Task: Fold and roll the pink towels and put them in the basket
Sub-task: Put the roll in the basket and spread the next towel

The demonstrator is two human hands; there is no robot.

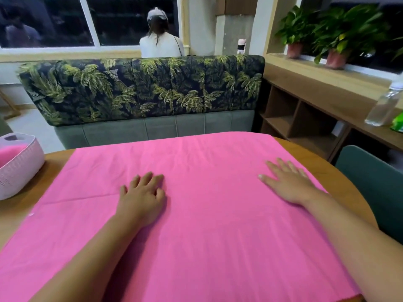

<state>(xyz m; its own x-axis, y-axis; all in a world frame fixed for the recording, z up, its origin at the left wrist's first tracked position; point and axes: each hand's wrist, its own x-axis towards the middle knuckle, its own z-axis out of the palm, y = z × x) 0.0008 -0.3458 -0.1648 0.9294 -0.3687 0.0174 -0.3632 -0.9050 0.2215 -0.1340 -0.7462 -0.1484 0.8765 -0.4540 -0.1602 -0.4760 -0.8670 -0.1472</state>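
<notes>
We see soft, even indoor light on the pink towel point(218, 225); the windows point(130, 22) are dark. Edges bow from the wide lens, and the plants point(340, 29) smear with blur.

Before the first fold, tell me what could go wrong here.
The pink towel seems to overhang the table at its far edge; it may slide once the left hand and right hand lift. The crease beside the left hand could get folded in. Sweeping cloth leftward might nudge the basket.
</notes>
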